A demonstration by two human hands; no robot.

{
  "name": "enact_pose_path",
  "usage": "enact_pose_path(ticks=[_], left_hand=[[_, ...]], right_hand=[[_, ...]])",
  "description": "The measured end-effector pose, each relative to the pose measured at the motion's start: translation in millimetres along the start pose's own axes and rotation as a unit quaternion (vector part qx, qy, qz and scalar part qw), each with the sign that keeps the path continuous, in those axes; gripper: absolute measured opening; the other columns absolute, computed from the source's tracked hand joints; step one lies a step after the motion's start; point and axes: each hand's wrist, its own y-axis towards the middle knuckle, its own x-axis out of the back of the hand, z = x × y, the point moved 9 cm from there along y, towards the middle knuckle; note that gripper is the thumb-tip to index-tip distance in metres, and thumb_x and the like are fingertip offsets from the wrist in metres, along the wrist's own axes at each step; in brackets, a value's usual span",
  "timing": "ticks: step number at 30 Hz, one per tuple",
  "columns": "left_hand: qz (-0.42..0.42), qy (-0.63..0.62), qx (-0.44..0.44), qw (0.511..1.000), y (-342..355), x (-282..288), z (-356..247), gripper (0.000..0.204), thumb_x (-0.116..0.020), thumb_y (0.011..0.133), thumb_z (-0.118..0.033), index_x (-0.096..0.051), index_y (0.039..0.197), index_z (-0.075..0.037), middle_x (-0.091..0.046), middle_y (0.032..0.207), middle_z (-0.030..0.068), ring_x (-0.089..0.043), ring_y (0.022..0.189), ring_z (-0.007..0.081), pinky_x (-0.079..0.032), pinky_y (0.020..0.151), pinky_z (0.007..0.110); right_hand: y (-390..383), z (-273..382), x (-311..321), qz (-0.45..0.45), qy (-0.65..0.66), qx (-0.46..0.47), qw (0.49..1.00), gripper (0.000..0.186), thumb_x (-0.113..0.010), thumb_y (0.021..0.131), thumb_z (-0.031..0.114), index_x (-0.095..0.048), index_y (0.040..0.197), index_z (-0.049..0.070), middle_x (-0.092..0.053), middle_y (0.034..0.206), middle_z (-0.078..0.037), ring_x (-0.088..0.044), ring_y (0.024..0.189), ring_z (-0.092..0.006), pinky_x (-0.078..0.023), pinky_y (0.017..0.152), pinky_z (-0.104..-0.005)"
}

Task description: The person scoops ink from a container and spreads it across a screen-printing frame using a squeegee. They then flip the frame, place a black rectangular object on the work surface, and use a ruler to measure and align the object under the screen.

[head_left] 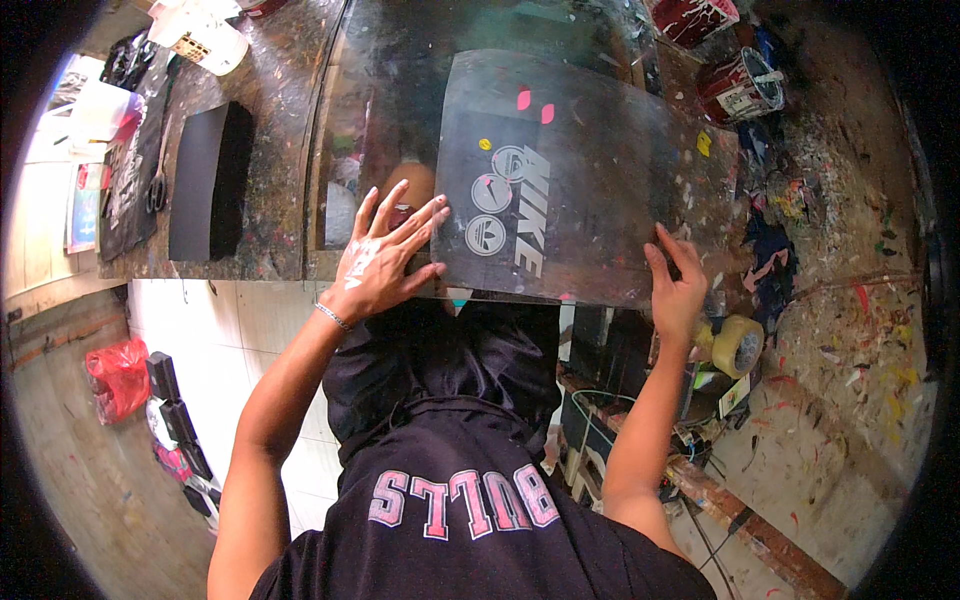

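A clear plastic sheet (600, 220) lies over the dark glass tabletop in front of me. White lettering and round white emblems show on its left half, with small pink and yellow marks scattered about. My left hand (380, 255) has its fingers spread at the sheet's left edge, fingertips on or just beside it; white marks are on its back. At the near right edge of the sheet, my right hand (679, 275) pinches the border between thumb and fingers.
On the left bench are a black box-like block (210, 180), scissors (157, 188) and a white container (205, 35). Paint-stained pots (740, 85) stand at the far right. A roll of tape (738, 346) sits beyond my right forearm. A red plastic bag (118, 378) is at lower left.
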Motion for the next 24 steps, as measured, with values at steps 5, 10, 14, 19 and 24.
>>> enact_pose_path(ticks=[5, 10, 14, 19, 24], left_hand=[[0.007, 0.009, 0.000, 1.000, 0.4, -1.5, -0.1, 0.070, -0.056, 0.095, -0.052, -0.037, 0.155, -0.020, -0.029, 0.163, -0.0075, -0.013, 0.154, 0.0312, -0.002, 0.125, 0.052], [0.012, 0.011, 0.003, 1.000, 1.1, -0.8, -1.2, 0.070, -0.055, 0.095, -0.053, -0.037, 0.155, -0.021, -0.029, 0.163, -0.0080, -0.012, 0.154, 0.0316, -0.002, 0.124, 0.053], [0.012, 0.018, 0.003, 1.000, 0.6, -2.9, -0.2, 0.069, -0.054, 0.096, -0.054, -0.037, 0.155, -0.022, -0.029, 0.163, -0.0082, -0.012, 0.154, 0.0316, -0.002, 0.124, 0.053], [0.010, 0.015, 0.001, 1.000, 1.3, -1.6, -0.9, 0.069, -0.054, 0.096, -0.053, -0.037, 0.155, -0.022, -0.029, 0.163, -0.0081, -0.013, 0.154, 0.0317, -0.002, 0.124, 0.053], [0.008, 0.014, -0.002, 1.000, 1.5, -1.1, -1.8, 0.069, -0.054, 0.096, -0.053, -0.038, 0.155, -0.022, -0.030, 0.163, -0.0079, -0.013, 0.154, 0.0314, -0.002, 0.124, 0.053]], right_hand=[[-28.4, -10.3, 8.4, -0.001, 0.016, -0.057, 0.998, 0.031, -0.076, 0.089, 0.016, -0.073, 0.118, 0.004, -0.066, 0.094, -0.008, -0.062, 0.088, -0.0202, -0.048, 0.081, -0.0321], [-43.8, -11.3, 16.4, -0.010, 0.038, -0.075, 0.996, 0.031, -0.075, 0.090, 0.014, -0.072, 0.118, 0.001, -0.066, 0.094, -0.007, -0.061, 0.089, -0.0184, -0.048, 0.080, -0.0319], [-45.2, -8.8, 22.0, -0.018, 0.045, -0.068, 0.997, 0.030, -0.075, 0.090, 0.013, -0.072, 0.118, 0.001, -0.065, 0.094, -0.006, -0.060, 0.087, -0.0173, -0.047, 0.078, -0.0315], [-47.2, -14.1, 23.5, -0.019, 0.051, -0.075, 0.996, 0.030, -0.074, 0.091, 0.013, -0.072, 0.119, 0.002, -0.065, 0.095, -0.006, -0.059, 0.087, -0.0175, -0.047, 0.079, -0.0317], [-48.0, -15.0, 24.6, -0.025, 0.048, -0.067, 0.996, 0.030, -0.074, 0.090, 0.012, -0.072, 0.119, 0.002, -0.065, 0.095, -0.006, -0.059, 0.087, -0.0173, -0.047, 0.079, -0.0311]])
